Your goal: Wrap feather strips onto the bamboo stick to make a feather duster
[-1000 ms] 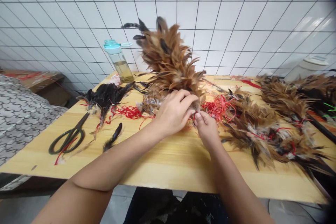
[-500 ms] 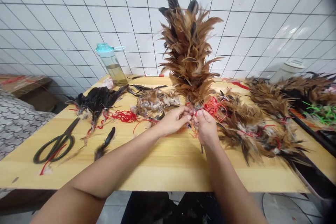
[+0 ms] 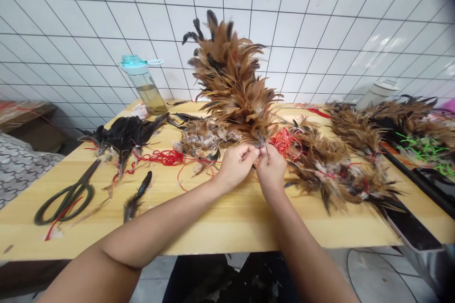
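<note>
A thick feather duster (image 3: 234,80) of brown feathers with black tips at its top stands up in front of me, leaning left. My left hand (image 3: 237,165) and my right hand (image 3: 272,173) meet at its base, thumbs and fingers pinched tight around the lower end. Whether a strand of string lies between the fingertips is too small to tell. Just beyond my right hand sits a tangle of red string (image 3: 284,143). Another red string coil (image 3: 165,156) lies left of my left hand, near a pile of mottled feathers (image 3: 204,137).
On the wooden table (image 3: 213,227), scissors (image 3: 74,196), a black feather bunch (image 3: 124,132) and a single dark feather (image 3: 138,196) lie left. A water bottle (image 3: 145,87) stands behind. Brown feather bundles (image 3: 316,151), green string (image 3: 423,149) and a phone (image 3: 414,227) are right.
The duster has tipped further left, and its top is lower. Both hands stay at its base, their fingertips close together. The view has shifted slightly.
</note>
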`<state>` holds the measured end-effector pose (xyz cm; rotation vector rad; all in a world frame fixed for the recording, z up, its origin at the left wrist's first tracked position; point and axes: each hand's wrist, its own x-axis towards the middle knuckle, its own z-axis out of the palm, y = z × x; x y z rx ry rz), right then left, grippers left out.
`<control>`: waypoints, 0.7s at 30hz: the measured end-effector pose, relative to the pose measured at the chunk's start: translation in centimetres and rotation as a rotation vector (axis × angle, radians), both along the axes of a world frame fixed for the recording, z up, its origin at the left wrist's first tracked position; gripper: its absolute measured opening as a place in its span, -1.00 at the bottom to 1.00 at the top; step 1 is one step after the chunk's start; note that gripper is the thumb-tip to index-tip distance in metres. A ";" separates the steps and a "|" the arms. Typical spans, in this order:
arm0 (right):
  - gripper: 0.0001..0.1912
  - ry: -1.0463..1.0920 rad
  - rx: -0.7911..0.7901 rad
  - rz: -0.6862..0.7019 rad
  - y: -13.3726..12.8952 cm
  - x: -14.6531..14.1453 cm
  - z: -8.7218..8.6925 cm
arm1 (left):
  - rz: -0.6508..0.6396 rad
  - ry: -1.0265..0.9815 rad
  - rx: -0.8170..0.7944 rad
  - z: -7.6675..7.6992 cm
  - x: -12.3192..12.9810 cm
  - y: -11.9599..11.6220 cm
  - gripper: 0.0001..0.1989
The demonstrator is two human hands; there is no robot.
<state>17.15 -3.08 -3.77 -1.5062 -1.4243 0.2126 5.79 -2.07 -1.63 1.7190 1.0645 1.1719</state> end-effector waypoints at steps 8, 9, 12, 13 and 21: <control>-0.67 0.119 -0.026 0.082 0.3 0.3 -0.2 | -0.063 0.204 0.036 0.0 -1.4 2.1 -0.85; -0.67 0.115 -0.016 0.089 0.2 0.2 -0.1 | -0.071 0.252 0.074 0.2 -1.6 2.1 -0.86; -0.69 0.082 0.035 0.091 -0.1 -0.2 0.1 | -0.029 0.274 0.133 0.9 -1.8 2.0 -0.80; -0.70 0.060 0.050 0.075 -0.2 -0.3 0.0 | -0.002 0.263 0.129 1.0 -1.7 1.9 -0.79; -0.68 -0.197 0.082 -0.124 -0.4 -1.2 -0.5 | 0.044 0.065 0.045 0.2 -0.1 0.5 -0.78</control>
